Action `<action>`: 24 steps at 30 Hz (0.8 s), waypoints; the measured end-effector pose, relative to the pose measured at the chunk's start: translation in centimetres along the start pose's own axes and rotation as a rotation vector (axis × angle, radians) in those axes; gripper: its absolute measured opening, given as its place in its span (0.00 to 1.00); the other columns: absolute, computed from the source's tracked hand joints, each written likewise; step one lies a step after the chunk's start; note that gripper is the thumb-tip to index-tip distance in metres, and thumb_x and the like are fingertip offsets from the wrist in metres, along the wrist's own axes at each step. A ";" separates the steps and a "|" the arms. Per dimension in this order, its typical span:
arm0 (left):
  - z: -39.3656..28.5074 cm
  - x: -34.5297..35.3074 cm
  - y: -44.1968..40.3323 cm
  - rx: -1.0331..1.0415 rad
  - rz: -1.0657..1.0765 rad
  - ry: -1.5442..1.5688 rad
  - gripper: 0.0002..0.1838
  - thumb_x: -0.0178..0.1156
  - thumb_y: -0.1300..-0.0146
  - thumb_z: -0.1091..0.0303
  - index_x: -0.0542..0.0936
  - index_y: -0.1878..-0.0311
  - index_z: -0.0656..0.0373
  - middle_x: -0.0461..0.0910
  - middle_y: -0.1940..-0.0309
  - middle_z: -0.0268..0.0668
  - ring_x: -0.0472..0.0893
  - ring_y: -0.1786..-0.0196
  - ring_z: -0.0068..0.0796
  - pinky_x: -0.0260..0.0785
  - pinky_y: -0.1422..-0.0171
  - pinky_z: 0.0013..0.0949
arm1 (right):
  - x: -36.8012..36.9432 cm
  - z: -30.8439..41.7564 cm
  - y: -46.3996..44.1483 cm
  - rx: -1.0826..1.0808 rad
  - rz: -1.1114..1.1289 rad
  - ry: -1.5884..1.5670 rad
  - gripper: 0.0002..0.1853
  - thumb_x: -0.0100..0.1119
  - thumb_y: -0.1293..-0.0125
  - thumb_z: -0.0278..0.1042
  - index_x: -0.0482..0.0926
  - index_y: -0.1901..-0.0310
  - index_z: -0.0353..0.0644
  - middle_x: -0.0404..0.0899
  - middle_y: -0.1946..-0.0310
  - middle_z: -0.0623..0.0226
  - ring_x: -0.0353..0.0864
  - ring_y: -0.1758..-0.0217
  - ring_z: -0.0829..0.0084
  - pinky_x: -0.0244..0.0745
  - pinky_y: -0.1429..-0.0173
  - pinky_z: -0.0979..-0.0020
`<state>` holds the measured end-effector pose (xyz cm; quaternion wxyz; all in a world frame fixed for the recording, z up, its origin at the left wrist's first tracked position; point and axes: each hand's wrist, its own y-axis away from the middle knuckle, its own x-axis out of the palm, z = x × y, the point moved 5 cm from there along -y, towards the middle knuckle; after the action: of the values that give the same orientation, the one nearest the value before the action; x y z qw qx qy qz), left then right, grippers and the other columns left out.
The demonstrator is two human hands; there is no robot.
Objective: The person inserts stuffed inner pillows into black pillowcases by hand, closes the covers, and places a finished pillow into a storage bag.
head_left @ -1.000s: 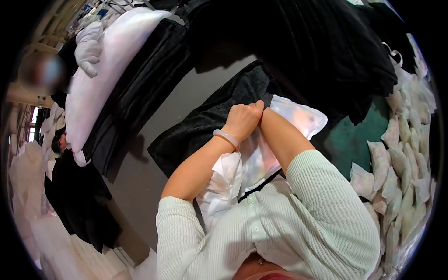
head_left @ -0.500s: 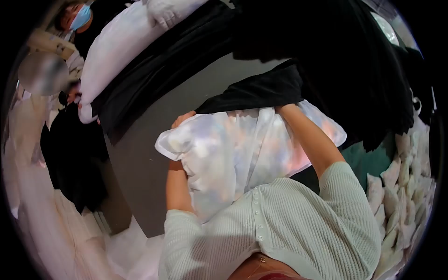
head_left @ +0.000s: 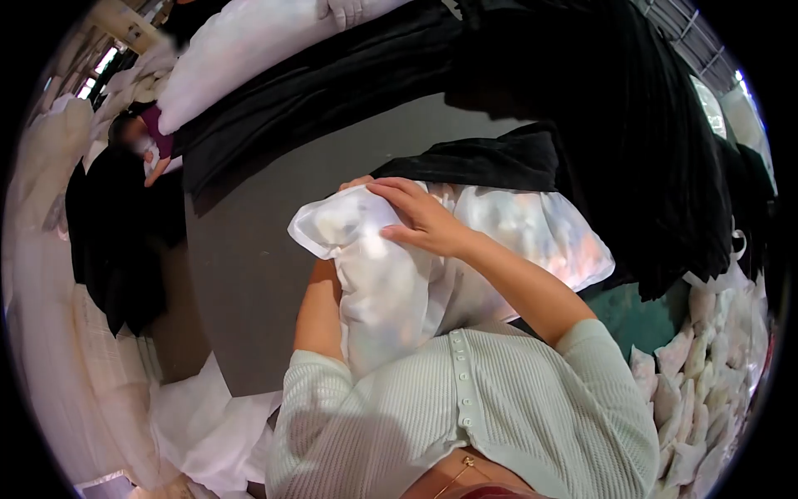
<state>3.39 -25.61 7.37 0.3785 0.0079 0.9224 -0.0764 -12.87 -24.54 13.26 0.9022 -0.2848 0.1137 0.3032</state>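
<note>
A plump white pillow (head_left: 378, 287), its pale cloth showing faint coloured filling, lies across my front at the table edge. Black cloth (head_left: 478, 162) covers its far side. My left hand (head_left: 355, 182) grips the pillow's far left edge; the forearm runs beneath the pillow and most fingers are hidden. Over the left part of the pillow lies my right hand (head_left: 422, 220), fingers stretched toward the far edge close to my left hand, thumb apart on the white cloth.
A grey table (head_left: 249, 283) extends ahead and left. Black fabric (head_left: 598, 116) is heaped at the far right. A long white pillow (head_left: 249, 46) lies at the back with a gloved hand (head_left: 342, 12). Another person (head_left: 154, 137) is at far left. Small white pillows (head_left: 694, 399) pile up at right.
My right hand has come out from the black cloth at the right and moved left onto the pillow's left part. My left hand has shifted slightly along the far edge.
</note>
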 end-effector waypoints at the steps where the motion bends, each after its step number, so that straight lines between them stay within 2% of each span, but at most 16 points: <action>1: 1.1 -0.1 0.2 -0.024 0.034 0.005 0.10 0.60 0.42 0.62 0.75 0.66 0.59 0.76 0.74 0.46 0.79 0.68 0.44 0.71 0.62 0.41 | 0.3 -0.9 -0.5 -0.008 0.000 -0.003 0.32 0.60 0.36 0.50 0.71 0.37 0.37 0.74 0.42 0.52 0.68 0.34 0.51 0.57 0.27 0.56; 3: 3.9 -0.1 0.9 -0.096 0.122 0.013 0.10 0.59 0.41 0.63 0.75 0.64 0.60 0.77 0.72 0.47 0.79 0.67 0.45 0.71 0.61 0.41 | 1.6 -3.0 -1.1 -0.003 0.065 0.210 0.34 0.63 0.39 0.55 0.73 0.42 0.34 0.75 0.45 0.52 0.69 0.36 0.52 0.58 0.28 0.57; 4: 5.3 -0.1 1.5 -0.139 0.166 0.015 0.10 0.59 0.41 0.64 0.74 0.63 0.60 0.77 0.71 0.48 0.79 0.66 0.46 0.71 0.61 0.41 | 2.1 -3.8 -0.7 -0.009 0.067 0.208 0.34 0.63 0.39 0.55 0.73 0.42 0.34 0.75 0.45 0.52 0.69 0.36 0.52 0.58 0.28 0.57; 6: 7.6 0.6 3.2 -0.212 0.191 0.018 0.09 0.58 0.39 0.65 0.74 0.61 0.60 0.77 0.70 0.49 0.80 0.65 0.47 0.71 0.60 0.41 | 2.5 -6.3 0.3 0.182 0.127 0.314 0.32 0.65 0.41 0.56 0.75 0.48 0.33 0.77 0.51 0.52 0.73 0.43 0.53 0.60 0.33 0.56; 7: 8.2 0.8 4.0 -0.231 0.168 0.019 0.09 0.57 0.39 0.65 0.74 0.59 0.60 0.78 0.69 0.50 0.80 0.64 0.48 0.71 0.60 0.41 | 2.7 -5.9 0.2 0.060 0.102 0.294 0.26 0.65 0.41 0.52 0.76 0.55 0.34 0.77 0.59 0.53 0.73 0.51 0.52 0.64 0.41 0.57; 8: 8.8 0.9 4.5 -0.243 0.118 0.022 0.09 0.57 0.38 0.66 0.74 0.58 0.61 0.78 0.68 0.50 0.80 0.64 0.48 0.71 0.59 0.41 | 2.9 -5.9 0.1 0.048 0.107 0.298 0.26 0.65 0.41 0.52 0.76 0.55 0.34 0.77 0.59 0.53 0.73 0.51 0.52 0.64 0.41 0.57; 11: 9.1 0.8 4.6 -0.243 -0.080 0.040 0.10 0.55 0.36 0.68 0.73 0.55 0.61 0.78 0.66 0.52 0.81 0.62 0.50 0.72 0.58 0.42 | 3.1 -4.6 1.0 -0.046 0.074 0.344 0.18 0.66 0.41 0.44 0.71 0.68 0.38 0.74 0.69 0.54 0.74 0.61 0.50 0.69 0.53 0.56; 12: 8.9 0.4 4.2 -0.235 -0.157 0.050 0.10 0.55 0.36 0.68 0.73 0.54 0.61 0.79 0.65 0.53 0.81 0.62 0.51 0.72 0.58 0.42 | 2.6 -3.7 1.2 -0.059 0.100 0.344 0.18 0.66 0.41 0.44 0.71 0.68 0.38 0.74 0.69 0.54 0.74 0.61 0.50 0.69 0.53 0.56; 14: 8.0 -1.5 3.6 -0.210 -0.292 0.093 0.10 0.54 0.34 0.69 0.72 0.52 0.62 0.79 0.63 0.54 0.81 0.61 0.52 0.72 0.57 0.42 | 2.3 -2.3 1.5 0.081 0.320 0.589 0.18 0.66 0.41 0.44 0.70 0.69 0.39 0.76 0.71 0.55 0.76 0.64 0.50 0.69 0.54 0.55; 17: 3.7 -3.8 4.0 -0.177 -0.389 0.179 0.10 0.57 0.36 0.70 0.73 0.53 0.61 0.80 0.66 0.53 0.81 0.63 0.56 0.73 0.60 0.43 | 3.5 -3.3 1.5 0.050 0.308 0.724 0.14 0.64 0.42 0.41 0.73 0.70 0.40 0.79 0.73 0.57 0.80 0.65 0.54 0.72 0.56 0.56; 18: 1.5 -3.9 4.1 -0.062 -0.372 0.100 0.10 0.58 0.38 0.71 0.73 0.54 0.60 0.80 0.68 0.52 0.81 0.64 0.55 0.73 0.61 0.45 | 4.4 -4.2 1.2 -0.001 0.248 0.816 0.12 0.62 0.43 0.41 0.75 0.70 0.41 0.80 0.73 0.57 0.81 0.65 0.57 0.73 0.56 0.57; 19: -0.6 -4.3 4.3 0.055 -0.354 0.018 0.10 0.59 0.39 0.72 0.73 0.55 0.60 0.80 0.70 0.50 0.81 0.66 0.55 0.73 0.61 0.46 | 6.1 -5.3 0.2 0.022 0.342 0.924 0.09 0.58 0.42 0.37 0.77 0.64 0.40 0.81 0.71 0.58 0.82 0.66 0.58 0.72 0.53 0.57; 20: -2.8 -5.0 4.8 0.167 -0.319 -0.072 0.12 0.62 0.44 0.72 0.73 0.58 0.61 0.79 0.75 0.46 0.81 0.70 0.51 0.73 0.66 0.46 | 7.7 -8.1 -0.8 0.208 0.408 0.922 0.11 0.55 0.37 0.38 0.80 0.59 0.42 0.83 0.67 0.57 0.82 0.62 0.55 0.71 0.48 0.56; 21: -4.9 -5.4 5.4 0.344 -0.297 -0.144 0.11 0.63 0.47 0.73 0.73 0.61 0.60 0.77 0.78 0.43 0.80 0.73 0.46 0.73 0.68 0.42 | 8.4 -10.2 -1.6 0.310 0.411 0.901 0.12 0.55 0.37 0.39 0.80 0.58 0.42 0.82 0.66 0.57 0.82 0.61 0.55 0.71 0.48 0.56; 22: -6.3 -5.3 5.9 0.519 -0.271 -0.220 0.11 0.63 0.49 0.73 0.72 0.65 0.59 0.75 0.80 0.41 0.80 0.75 0.42 0.73 0.71 0.39 | 8.4 -11.0 -2.1 0.304 0.386 0.869 0.12 0.55 0.36 0.39 0.80 0.57 0.42 0.82 0.65 0.57 0.82 0.60 0.55 0.71 0.47 0.56; 24: -6.3 -4.3 7.1 0.613 -0.198 -0.298 0.10 0.63 0.52 0.76 0.72 0.68 0.58 0.70 0.81 0.39 0.77 0.77 0.37 0.71 0.73 0.37 | 8.3 -12.0 -2.2 0.291 0.371 0.840 0.12 0.54 0.36 0.39 0.79 0.56 0.42 0.82 0.64 0.57 0.81 0.59 0.55 0.71 0.47 0.56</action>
<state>2.62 -17.51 13.81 0.4797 0.0205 0.7877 -0.3861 -5.37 -28.99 1.31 0.7394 -0.2284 0.5585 0.2989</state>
